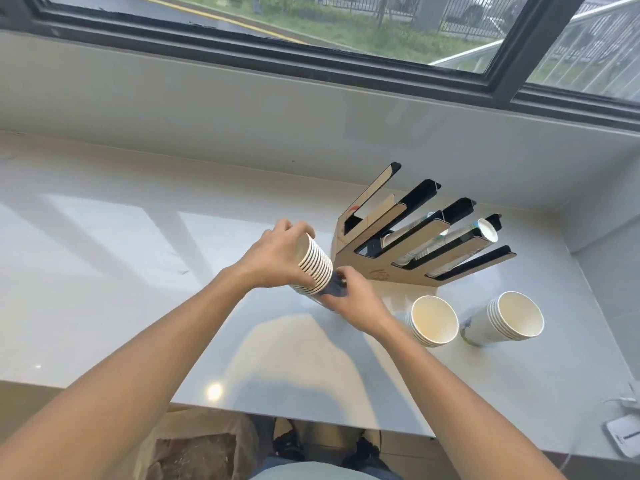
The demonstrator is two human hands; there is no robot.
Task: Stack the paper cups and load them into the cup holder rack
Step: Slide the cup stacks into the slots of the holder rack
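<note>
A long stack of white paper cups (317, 268) lies tilted just left of the cup holder rack (398, 258). My left hand (277, 258) grips its rim end from above. My right hand (353, 296) holds its lower end, where a dark patch shows between the fingers. The wood-and-black rack stands on the white counter, with several slanted slots. Two right slots hold cup stacks (481, 232); the left slots look empty. Two short upright stacks stand in front of the rack: one (433, 320) beside my right wrist, another (512, 318) further right.
The white counter (121, 244) runs to a wall under a window. A side wall closes it off at the right (609, 271). A white device with a cable (623, 434) lies at the near right edge. A brown bag (197, 445) sits on the floor below.
</note>
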